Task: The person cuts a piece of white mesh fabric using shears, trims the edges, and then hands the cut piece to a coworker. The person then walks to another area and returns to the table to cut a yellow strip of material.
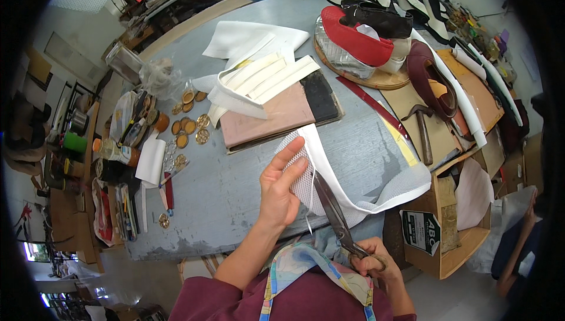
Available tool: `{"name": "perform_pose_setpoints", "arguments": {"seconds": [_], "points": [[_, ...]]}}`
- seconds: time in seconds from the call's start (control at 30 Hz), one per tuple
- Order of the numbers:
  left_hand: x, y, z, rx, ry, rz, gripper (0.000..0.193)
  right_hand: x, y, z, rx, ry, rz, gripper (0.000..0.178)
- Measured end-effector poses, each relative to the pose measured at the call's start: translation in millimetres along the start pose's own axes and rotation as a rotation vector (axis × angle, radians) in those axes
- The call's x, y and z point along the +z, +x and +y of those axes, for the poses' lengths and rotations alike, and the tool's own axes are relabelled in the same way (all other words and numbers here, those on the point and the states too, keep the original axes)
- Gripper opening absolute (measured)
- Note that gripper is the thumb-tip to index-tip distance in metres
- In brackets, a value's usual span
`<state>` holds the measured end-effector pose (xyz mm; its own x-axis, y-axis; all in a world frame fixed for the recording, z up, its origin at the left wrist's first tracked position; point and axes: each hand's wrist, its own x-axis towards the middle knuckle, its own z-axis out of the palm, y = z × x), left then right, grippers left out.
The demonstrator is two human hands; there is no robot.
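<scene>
My left hand pinches a white mesh strip with a smooth white band along its edge, thumb and fingers closed on its upper left end. The strip curves down and right over the table's near edge. In my right hand, low in front of my body, is a pair of dark metal scissors, fingers wrapped round the handles. The blades point up and left to the mesh just below my left thumb. A thin white trimming hangs beside them. Whether the blades are apart is hard to see.
Beyond my hands lie a pink-and-dark book and folded white strips. Gold round ornaments sit left, near jars and pens. At right are red shoes, a maroon shoe, a hammer and an open wooden drawer.
</scene>
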<state>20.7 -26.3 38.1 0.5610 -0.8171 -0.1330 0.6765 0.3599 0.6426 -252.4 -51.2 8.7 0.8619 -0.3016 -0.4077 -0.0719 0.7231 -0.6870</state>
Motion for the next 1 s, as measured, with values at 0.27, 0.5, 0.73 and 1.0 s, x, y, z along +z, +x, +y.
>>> {"name": "perform_pose_setpoints", "arguments": {"seconds": [0.27, 0.5, 0.73, 1.0], "points": [[4.1, -5.5, -2.5, -0.009, 0.010, 0.001, 0.037, 2.5, -1.5, -0.7, -0.008, -0.019, 0.012, 0.053], [2.2, -13.3, -11.1, -0.012, -0.012, -0.012, 0.036, 8.3, 7.6, 4.9, -0.082, 0.047, -0.021, 0.056], [-1.3, -11.3, -13.7, 0.016, 0.005, 0.005, 0.037, 9.6, 8.8, 1.4, -0.052, 0.050, -0.022, 0.062], [-2.9, -13.9, -15.4, -0.009, 0.056, -0.050, 0.039, 11.4, 12.2, -3.2, -0.073, -0.018, 0.030, 0.073]]}}
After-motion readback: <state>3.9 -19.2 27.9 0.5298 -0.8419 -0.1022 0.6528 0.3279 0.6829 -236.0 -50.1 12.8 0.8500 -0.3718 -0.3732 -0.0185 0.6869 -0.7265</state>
